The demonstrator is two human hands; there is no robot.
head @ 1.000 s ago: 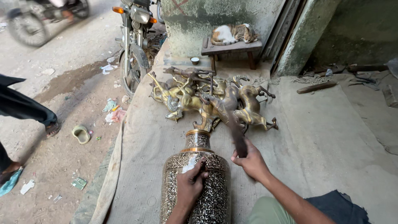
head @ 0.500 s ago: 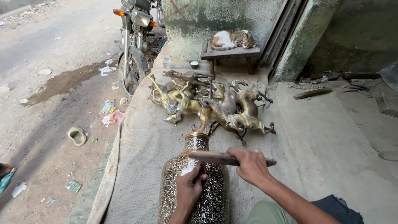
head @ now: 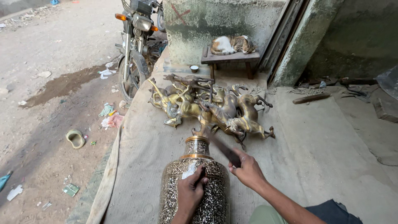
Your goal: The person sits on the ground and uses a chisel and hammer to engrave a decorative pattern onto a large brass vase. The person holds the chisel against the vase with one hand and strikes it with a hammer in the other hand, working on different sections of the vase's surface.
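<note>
A tall engraved brass vase [head: 195, 188] lies on a burlap cloth [head: 141, 153] with its neck pointing away from me. My left hand [head: 190, 194] presses on the vase's shoulder and pinches a thin dark tool against the metal. My right hand [head: 248, 170] grips a dark wooden stick [head: 222, 146], blurred, slanting up and left toward the vase's neck. Just beyond the neck lies a heap of brass horse figures [head: 211, 108].
A motorcycle [head: 134, 45] stands at the cloth's far left corner. A cat [head: 231, 44] sleeps on a low wooden stool [head: 230, 58] by a concrete wall. Litter and a small ring-shaped object [head: 75, 138] lie on the dirt at left. A dark cloth [head: 331, 211] covers my knee.
The stick in my right hand swung from lying level across the vase's neck to slanting up toward it. The person at the left edge has dropped out of view. My left hand stays put.
</note>
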